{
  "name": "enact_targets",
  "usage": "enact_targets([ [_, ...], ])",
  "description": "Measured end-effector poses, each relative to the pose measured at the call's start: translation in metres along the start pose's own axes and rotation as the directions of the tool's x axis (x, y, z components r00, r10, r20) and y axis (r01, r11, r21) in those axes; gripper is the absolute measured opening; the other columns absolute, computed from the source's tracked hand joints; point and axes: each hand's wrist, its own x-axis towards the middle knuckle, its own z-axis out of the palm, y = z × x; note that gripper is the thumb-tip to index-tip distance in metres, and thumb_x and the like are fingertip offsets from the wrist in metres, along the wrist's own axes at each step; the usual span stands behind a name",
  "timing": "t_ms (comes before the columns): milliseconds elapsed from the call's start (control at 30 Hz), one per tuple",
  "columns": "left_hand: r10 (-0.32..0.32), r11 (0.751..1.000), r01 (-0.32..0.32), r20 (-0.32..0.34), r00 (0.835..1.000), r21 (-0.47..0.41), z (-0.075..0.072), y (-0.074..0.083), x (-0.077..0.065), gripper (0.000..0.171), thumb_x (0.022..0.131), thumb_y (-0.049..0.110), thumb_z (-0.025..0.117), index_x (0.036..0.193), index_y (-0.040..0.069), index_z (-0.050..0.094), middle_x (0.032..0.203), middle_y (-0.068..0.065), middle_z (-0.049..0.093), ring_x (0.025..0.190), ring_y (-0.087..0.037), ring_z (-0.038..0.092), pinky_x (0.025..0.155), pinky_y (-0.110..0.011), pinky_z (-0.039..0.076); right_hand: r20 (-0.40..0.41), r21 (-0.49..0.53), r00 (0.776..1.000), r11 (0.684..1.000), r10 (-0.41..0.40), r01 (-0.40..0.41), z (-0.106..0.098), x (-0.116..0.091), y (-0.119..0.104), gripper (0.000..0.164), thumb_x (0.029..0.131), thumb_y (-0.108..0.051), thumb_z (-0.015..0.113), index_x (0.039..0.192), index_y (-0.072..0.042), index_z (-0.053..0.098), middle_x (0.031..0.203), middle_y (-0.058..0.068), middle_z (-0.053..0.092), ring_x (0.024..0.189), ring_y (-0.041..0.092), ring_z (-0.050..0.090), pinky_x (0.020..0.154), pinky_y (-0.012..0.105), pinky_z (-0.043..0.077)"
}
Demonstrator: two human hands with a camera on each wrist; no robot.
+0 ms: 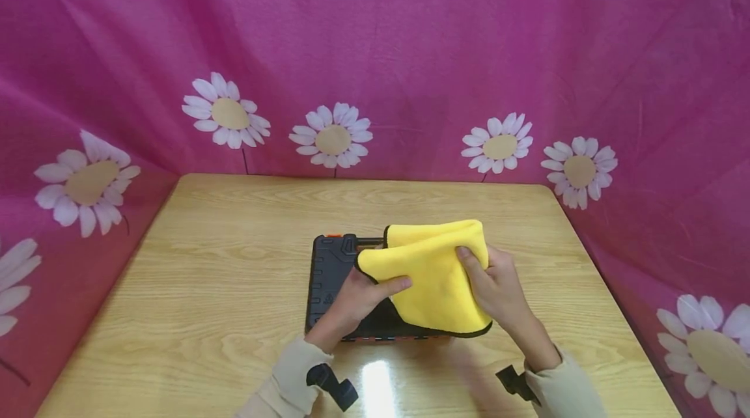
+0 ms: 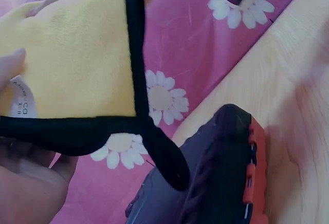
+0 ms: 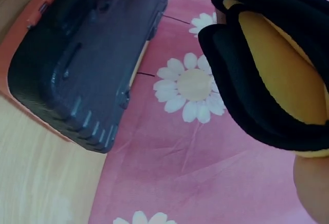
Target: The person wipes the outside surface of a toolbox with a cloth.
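A folded yellow cloth (image 1: 433, 281) with black edging is held up by both hands over a black case (image 1: 331, 275) on the table. My left hand (image 1: 354, 301) grips its left edge, thumb on the front and fingers behind. At the right side my right hand (image 1: 498, 281) pinches the cloth the same way. The left wrist view shows the cloth (image 2: 77, 64) with a small white label (image 2: 23, 98) near the thumb and a black corner loop. Stacked folds of the cloth (image 3: 282, 64) face the right wrist view. The cloth hides much of the case.
The case has an orange lower part (image 2: 259, 167) with latches along its side. It lies on a light wooden table (image 1: 234, 242). A pink curtain (image 1: 375, 47) printed with white daisies surrounds the table at the back and sides.
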Motion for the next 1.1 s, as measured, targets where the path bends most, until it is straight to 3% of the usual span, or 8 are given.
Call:
enact_targets([
  [167,-0.04,0.998,0.039,-0.016,0.999,-0.05,-0.003,0.0,-0.004,0.046,0.089,0.009,0.077,0.131,0.002,0.06,0.121,-0.012,0.067,0.108,-0.025,0.067,0.088,-0.041,0.056,0.023,-0.003,0.999,0.999,0.037,-0.037,0.003,-0.002,0.006,0.021,0.1,0.007,0.051,0.082,0.003,0.06,0.063,0.003,0.061,0.046,0.009,0.059,0.039,0.026,0.049],
  [367,-0.041,0.998,0.044,-0.066,0.997,0.039,-0.008,-0.002,-0.01,0.042,0.091,0.013,0.075,0.129,0.002,0.062,0.114,-0.01,0.068,0.094,-0.018,0.064,0.075,-0.031,0.054,0.105,-0.007,0.985,0.99,0.139,-0.139,0.004,-0.004,0.024,0.014,0.103,-0.002,0.053,0.093,0.005,0.062,0.074,0.007,0.065,0.056,0.012,0.064,0.047,0.031,0.055],
  [433,-0.043,0.997,0.047,-0.072,0.997,0.058,-0.01,-0.003,-0.011,0.041,0.092,0.013,0.074,0.129,0.002,0.062,0.115,-0.011,0.068,0.095,-0.018,0.064,0.076,-0.03,0.054,0.135,-0.023,0.975,0.985,0.175,-0.173,0.004,-0.005,0.032,0.018,0.105,-0.006,0.05,0.101,0.005,0.062,0.079,0.008,0.065,0.064,0.016,0.066,0.054,0.033,0.057],
  [533,-0.063,0.997,0.067,-0.081,0.995,0.041,-0.012,-0.004,-0.011,0.043,0.092,0.012,0.073,0.131,0.001,0.059,0.116,-0.012,0.066,0.096,-0.02,0.064,0.074,-0.029,0.055,0.155,-0.052,0.963,0.976,0.218,-0.213,0.005,-0.008,0.049,0.029,0.109,-0.014,0.042,0.116,0.006,0.062,0.098,0.014,0.068,0.09,0.026,0.068,0.077,0.041,0.059],
  [667,-0.104,0.994,0.105,-0.122,0.987,0.003,-0.013,-0.003,-0.012,0.043,0.092,0.014,0.072,0.13,0.002,0.057,0.114,-0.012,0.065,0.1,-0.022,0.066,0.067,-0.028,0.055,0.141,-0.081,0.942,0.952,0.304,-0.295,0.012,-0.016,0.073,0.039,0.11,-0.025,0.039,0.133,0.002,0.056,0.127,0.018,0.062,0.121,0.035,0.057,0.1,0.053,0.047],
  [833,-0.132,0.991,0.131,-0.155,0.979,-0.016,-0.013,-0.001,-0.013,0.043,0.094,0.018,0.07,0.131,0.002,0.053,0.114,-0.012,0.064,0.101,-0.024,0.066,0.077,-0.032,0.056,0.103,-0.143,0.906,0.908,0.41,-0.394,0.028,-0.028,0.098,0.04,0.108,-0.027,0.045,0.142,-0.005,0.049,0.144,0.02,0.05,0.135,0.037,0.044,0.108,0.057,0.037],
  [933,-0.145,0.989,0.144,-0.162,0.976,-0.015,-0.012,-0.001,-0.013,0.044,0.094,0.019,0.069,0.132,0.003,0.052,0.114,-0.012,0.064,0.1,-0.023,0.066,0.08,-0.034,0.056,0.093,-0.165,0.889,0.887,0.448,-0.43,0.037,-0.034,0.108,0.043,0.108,-0.025,0.046,0.147,-0.007,0.044,0.155,0.02,0.037,0.144,0.037,0.029,0.113,0.058,0.028],
  [1100,-0.153,0.988,0.156,-0.187,0.97,0.004,-0.013,-0.003,-0.014,0.043,0.094,0.02,0.07,0.129,0.003,0.054,0.112,-0.011,0.064,0.098,-0.021,0.064,0.074,-0.032,0.053,0.112,-0.142,0.866,0.87,0.488,-0.472,0.048,-0.037,0.115,0.051,0.11,-0.026,0.04,0.155,-0.003,0.03,0.162,0.024,0.018,0.149,0.038,0.013,0.117,0.057,0.016],
])
